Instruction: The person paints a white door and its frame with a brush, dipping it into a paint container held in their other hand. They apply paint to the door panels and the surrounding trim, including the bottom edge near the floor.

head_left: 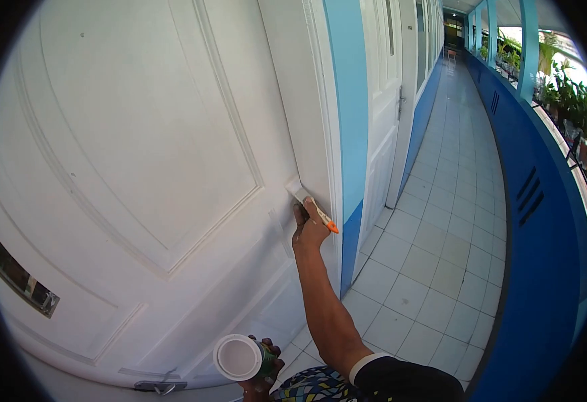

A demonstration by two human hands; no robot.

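Note:
My right hand [311,231] grips a paintbrush [324,218] by its pale handle, which ends in an orange tip. The bristles touch the white door [126,134] along its edge, beside the white door frame [310,100]. Low in the view, my left hand [271,368] is wrapped round a small tub of paint [238,357] with a white rim and a green side. The tub is tilted so its pale inside shows. Most of the left palm is hidden behind it.
A metal door handle [161,386] sits at the bottom, and a narrow glass pane [15,271] is at the left. Beyond the frame runs a tiled corridor [434,254] with a blue wall [548,268]. Potted plants [571,100] line the right.

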